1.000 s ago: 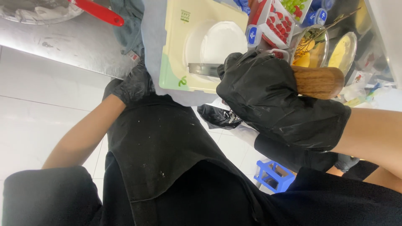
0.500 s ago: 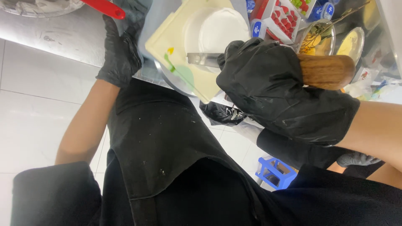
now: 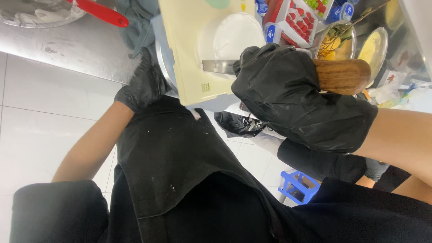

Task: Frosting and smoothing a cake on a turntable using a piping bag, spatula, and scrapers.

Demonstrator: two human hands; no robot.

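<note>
Your right hand point(image 3: 297, 90), black glove, is fisted tight round a wooden handle point(image 3: 344, 75). The butt end sticks out right of the fist, and the metal blade point(image 3: 218, 66) comes out the left side. So the tool's long axis runs left-right across the view, blade tip pointing left over the round white cake point(image 3: 234, 38). The blade lies flat at the cake's near edge; can't tell if it touches the side or sits just under it.

The cake sits on a pale yellow square board point(image 3: 189, 54), far of your fist and a bit left. The board overhangs the steel counter point(image 3: 67, 45) edge toward you.

Your left hand point(image 3: 144, 83), also gloved, is at the board's near-left corner w/ fingers curled up under it. It grips either the board's rim or the round thing beneath; can't tell which, since the board hides the fingertips.

The right hand is nearer the cake, as the blade is already at it. The left is just beside the board, apart from the cake.

Far right there's a tray of red fruit point(image 3: 299, 18) and metal bowls point(image 3: 342, 40). A red-handled tool point(image 3: 96, 11) lies far left.
</note>
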